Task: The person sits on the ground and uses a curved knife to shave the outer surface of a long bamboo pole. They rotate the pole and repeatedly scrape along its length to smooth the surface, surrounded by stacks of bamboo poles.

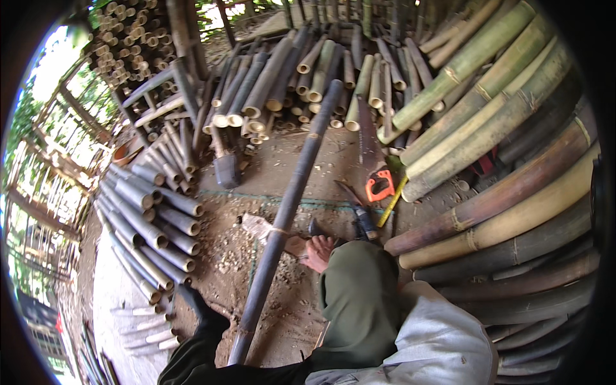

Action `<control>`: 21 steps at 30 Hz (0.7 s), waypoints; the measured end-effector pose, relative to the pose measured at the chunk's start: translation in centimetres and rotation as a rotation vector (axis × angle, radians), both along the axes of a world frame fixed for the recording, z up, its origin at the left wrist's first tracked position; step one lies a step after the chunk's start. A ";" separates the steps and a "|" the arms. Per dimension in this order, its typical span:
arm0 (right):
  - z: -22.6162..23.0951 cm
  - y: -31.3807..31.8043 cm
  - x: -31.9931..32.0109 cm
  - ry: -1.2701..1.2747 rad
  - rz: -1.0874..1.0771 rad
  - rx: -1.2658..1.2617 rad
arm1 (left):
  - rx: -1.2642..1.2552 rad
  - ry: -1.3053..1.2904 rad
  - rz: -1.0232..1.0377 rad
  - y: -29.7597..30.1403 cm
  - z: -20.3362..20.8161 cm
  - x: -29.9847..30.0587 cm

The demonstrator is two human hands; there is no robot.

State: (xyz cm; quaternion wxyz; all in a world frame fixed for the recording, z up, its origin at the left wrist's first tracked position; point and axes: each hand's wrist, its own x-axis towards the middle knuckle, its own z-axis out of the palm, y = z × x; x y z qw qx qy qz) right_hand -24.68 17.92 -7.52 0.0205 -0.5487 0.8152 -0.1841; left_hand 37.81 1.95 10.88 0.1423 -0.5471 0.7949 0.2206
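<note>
My right hand (317, 253) is low beside my raised knee (359, 276) in green trousers, its forearm hidden behind the knee. Its fingers look curled; what they hold, if anything, I cannot make out. A pale, dusty, long thing (258, 228) lies beside this hand and passes under a long dark bamboo pole (289, 202). The pole slants from near my lap to the far bamboo pile. No left hand shows. Just beyond my knee lie a dark-handled knife (364, 221), a handsaw (378, 184) with an orange handle, and a yellow tape measure (393, 202).
Cut bamboo pieces (144, 224) are stacked at the left, and more bamboo (276, 77) is piled at the back. Thick poles (500, 186) crowd the right side. A spade (226, 168) stands at the back left. Wood chips litter the dirt floor (295, 301).
</note>
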 end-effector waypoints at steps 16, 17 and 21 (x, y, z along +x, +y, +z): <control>3.1 0.0 -2.6 -0.253 0.048 0.127 | 0.457 0.533 -0.377 -16.6 -4.8 -59.7; 3.3 0.2 -2.8 -0.272 0.048 0.136 | 0.521 0.557 -0.356 -15.7 -5.1 -62.3; 4.5 -0.2 -1.7 -0.331 -0.038 0.165 | 0.559 0.648 -0.284 -14.5 -8.4 -68.5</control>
